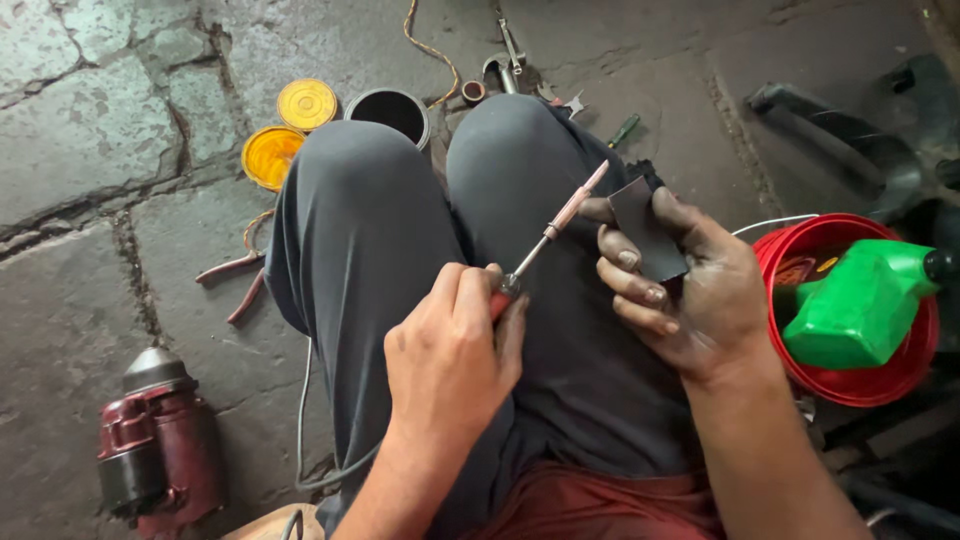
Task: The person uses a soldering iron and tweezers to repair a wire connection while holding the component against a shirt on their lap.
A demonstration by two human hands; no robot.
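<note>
Both of your hands are busy over your knees: your left hand (450,350) is clamped on the red handle of a soldering iron (555,228), its pale tip pointing up toward the small dark sheet (648,230) pinched in your right hand (680,290). Pliers (235,280) and yellow tins (290,130) lie on the stone floor to your left; a red bucket (880,385) holding a green jug (860,305) stands at your right.

Repair workshop: pliers (232,281), motor (158,443), oil jug (858,305)
</note>
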